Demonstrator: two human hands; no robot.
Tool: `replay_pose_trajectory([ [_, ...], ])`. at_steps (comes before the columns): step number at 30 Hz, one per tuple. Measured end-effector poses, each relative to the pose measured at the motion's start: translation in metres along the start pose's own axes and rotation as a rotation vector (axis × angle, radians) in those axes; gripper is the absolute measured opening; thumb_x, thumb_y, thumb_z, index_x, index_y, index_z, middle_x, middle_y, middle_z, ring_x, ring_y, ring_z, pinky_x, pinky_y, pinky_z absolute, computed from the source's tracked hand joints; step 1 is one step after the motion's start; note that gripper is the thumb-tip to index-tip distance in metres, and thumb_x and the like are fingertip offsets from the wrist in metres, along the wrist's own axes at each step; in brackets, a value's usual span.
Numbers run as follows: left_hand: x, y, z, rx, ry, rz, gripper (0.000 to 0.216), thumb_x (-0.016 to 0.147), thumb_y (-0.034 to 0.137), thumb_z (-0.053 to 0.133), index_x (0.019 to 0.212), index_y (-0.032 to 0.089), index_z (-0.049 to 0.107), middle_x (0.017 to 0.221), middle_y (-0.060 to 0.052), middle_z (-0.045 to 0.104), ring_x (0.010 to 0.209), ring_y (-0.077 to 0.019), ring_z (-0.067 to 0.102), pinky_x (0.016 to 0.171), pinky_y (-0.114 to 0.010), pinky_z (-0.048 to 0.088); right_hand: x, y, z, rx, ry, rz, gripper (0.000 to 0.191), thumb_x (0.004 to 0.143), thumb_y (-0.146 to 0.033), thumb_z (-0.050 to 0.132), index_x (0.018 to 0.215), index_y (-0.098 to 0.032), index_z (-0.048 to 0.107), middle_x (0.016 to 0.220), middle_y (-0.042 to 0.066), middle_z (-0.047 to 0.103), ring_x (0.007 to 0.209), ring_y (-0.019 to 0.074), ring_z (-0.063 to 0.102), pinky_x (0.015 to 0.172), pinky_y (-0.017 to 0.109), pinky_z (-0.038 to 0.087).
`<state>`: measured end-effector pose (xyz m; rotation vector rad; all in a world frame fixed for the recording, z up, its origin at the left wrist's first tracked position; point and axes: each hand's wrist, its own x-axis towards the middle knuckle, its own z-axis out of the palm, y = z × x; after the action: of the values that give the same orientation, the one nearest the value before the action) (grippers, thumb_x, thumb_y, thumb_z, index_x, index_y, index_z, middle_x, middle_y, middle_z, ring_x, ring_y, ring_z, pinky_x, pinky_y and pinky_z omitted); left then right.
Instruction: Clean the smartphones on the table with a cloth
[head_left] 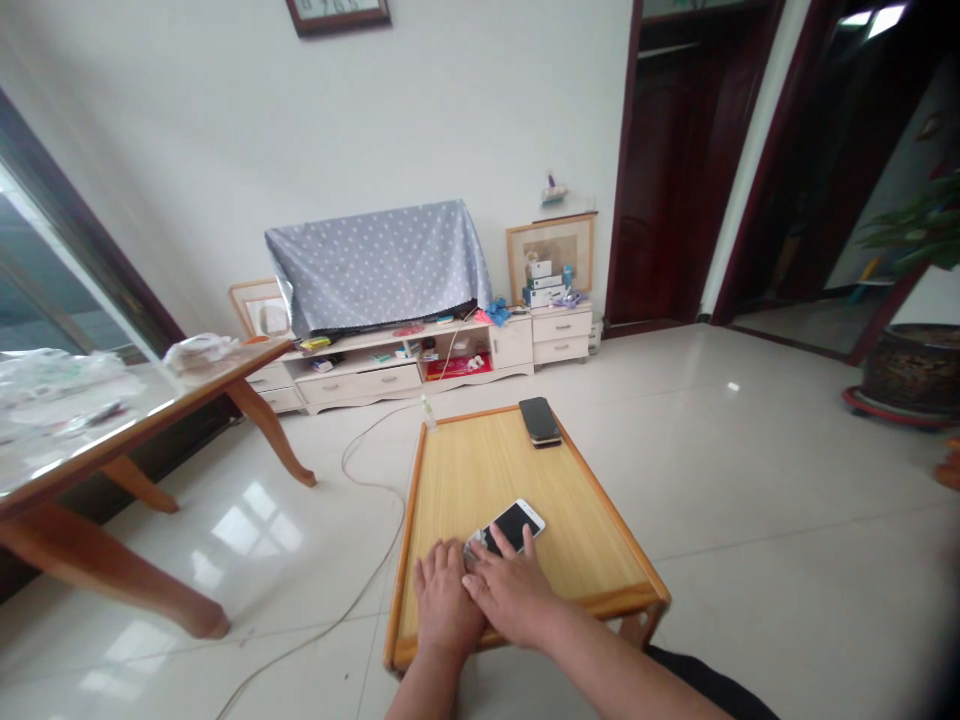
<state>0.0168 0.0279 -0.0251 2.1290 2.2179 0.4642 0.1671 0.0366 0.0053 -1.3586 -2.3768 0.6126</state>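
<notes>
A white phone (517, 521) with a dark screen lies on a low wooden table (465, 470). My right hand (510, 592) rests over the phone's near end, with fingers stretched onto its screen and edge. My left hand (444, 598) lies flat on the table beside it, its fingers reaching a small grey thing at the phone's near corner that I cannot make out. A second, dark phone (540, 420) lies at the table's far edge, apart from both hands.
A white cable (360, 470) runs across the tiled floor left of the low table. A larger wooden table (112, 430) with plastic bags stands at the left. A covered TV on a white cabinet (405, 370) is against the far wall. A potted plant (911, 370) stands right.
</notes>
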Motion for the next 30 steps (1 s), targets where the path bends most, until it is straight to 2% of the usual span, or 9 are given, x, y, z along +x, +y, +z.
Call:
replay_pose_trajectory([
  [2, 0.0, 0.001, -0.002, -0.002, 0.006, -0.006, 0.042, 0.089, 0.026, 0.048, 0.13, 0.021, 0.056, 0.14, -0.011, 0.058, 0.141, -0.0278, 0.039, 0.12, -0.046, 0.015, 0.001, 0.002, -0.004, -0.004, -0.024, 0.017, 0.051, 0.106, -0.054, 0.019, 0.146, -0.042, 0.049, 0.155, -0.002, 0.048, 0.153, 0.0329, 0.018, 0.113, 0.073, -0.01],
  [7, -0.001, 0.007, -0.008, -0.038, 0.011, -0.004, 0.059, 0.078, 0.046, 0.065, 0.129, 0.018, 0.057, 0.137, -0.014, 0.059, 0.14, -0.0324, 0.039, 0.12, -0.049, 0.013, 0.012, 0.029, -0.021, -0.093, 0.032, 0.355, 0.051, 0.105, -0.05, 0.026, 0.149, -0.036, 0.047, 0.163, 0.001, 0.036, 0.154, 0.0356, 0.009, 0.112, 0.075, -0.004],
  [10, -0.001, 0.006, -0.007, -0.045, 0.03, 0.004, 0.055, 0.081, 0.045, 0.062, 0.129, 0.018, 0.057, 0.136, -0.014, 0.059, 0.139, -0.0318, 0.04, 0.12, -0.049, 0.015, 0.007, 0.024, -0.013, -0.109, 0.042, 0.266, 0.05, 0.105, -0.049, 0.031, 0.148, -0.031, 0.048, 0.161, 0.006, 0.039, 0.154, 0.0336, 0.013, 0.114, 0.072, -0.007],
  [14, -0.001, 0.004, -0.005, -0.031, 0.033, 0.007, 0.045, 0.085, 0.032, 0.056, 0.128, 0.02, 0.057, 0.136, -0.012, 0.059, 0.14, -0.0286, 0.039, 0.119, -0.045, 0.017, -0.005, 0.006, 0.0, -0.082, 0.081, 0.08, 0.042, 0.105, -0.042, 0.034, 0.135, -0.028, 0.061, 0.148, 0.008, 0.056, 0.147, 0.0298, 0.033, 0.116, 0.066, -0.008],
  [16, -0.001, 0.005, -0.007, -0.032, 0.03, 0.005, 0.047, 0.085, 0.037, 0.057, 0.128, 0.019, 0.057, 0.137, -0.013, 0.059, 0.14, -0.0296, 0.039, 0.119, -0.046, 0.017, -0.006, 0.006, -0.002, -0.06, 0.104, 0.105, 0.035, 0.103, -0.036, 0.041, 0.122, -0.028, 0.069, 0.139, 0.005, 0.064, 0.14, 0.0296, 0.041, 0.118, 0.062, 0.0],
  [18, -0.001, 0.006, -0.008, -0.038, 0.02, 0.005, 0.053, 0.083, 0.046, 0.06, 0.128, 0.018, 0.057, 0.137, -0.013, 0.058, 0.14, -0.0313, 0.039, 0.119, -0.047, 0.017, -0.004, 0.012, -0.008, -0.007, 0.139, 0.159, 0.026, 0.096, -0.029, 0.051, 0.107, -0.027, 0.074, 0.128, 0.004, 0.07, 0.131, 0.0285, 0.049, 0.117, 0.053, 0.016],
  [22, 0.0, 0.006, -0.009, -0.043, 0.0, 0.006, 0.059, 0.078, 0.045, 0.064, 0.129, 0.017, 0.057, 0.136, -0.014, 0.059, 0.14, -0.032, 0.039, 0.119, -0.045, 0.019, 0.004, 0.027, -0.013, 0.115, 0.241, 0.228, 0.022, 0.089, -0.017, 0.052, 0.089, -0.022, 0.073, 0.104, 0.007, 0.074, 0.11, 0.0242, 0.06, 0.097, 0.035, 0.039],
  [26, 0.0, 0.004, -0.007, -0.056, 0.017, 0.013, 0.058, 0.078, 0.045, 0.063, 0.129, 0.017, 0.057, 0.134, -0.013, 0.06, 0.139, -0.032, 0.04, 0.118, -0.044, 0.02, 0.014, 0.037, -0.006, 0.199, 0.307, 0.302, 0.023, 0.091, -0.014, 0.046, 0.09, -0.02, 0.069, 0.095, 0.005, 0.074, 0.092, 0.0185, 0.066, 0.078, 0.026, 0.045],
  [30, 0.0, 0.004, -0.006, -0.061, 0.025, 0.018, 0.056, 0.079, 0.043, 0.063, 0.128, 0.018, 0.057, 0.133, -0.013, 0.059, 0.138, -0.0315, 0.041, 0.117, -0.042, 0.022, 0.021, 0.049, -0.002, 0.258, 0.337, 0.374, 0.017, 0.092, -0.016, 0.048, 0.099, -0.019, 0.063, 0.083, 0.001, 0.073, 0.069, 0.0144, 0.066, 0.062, 0.022, 0.044],
])
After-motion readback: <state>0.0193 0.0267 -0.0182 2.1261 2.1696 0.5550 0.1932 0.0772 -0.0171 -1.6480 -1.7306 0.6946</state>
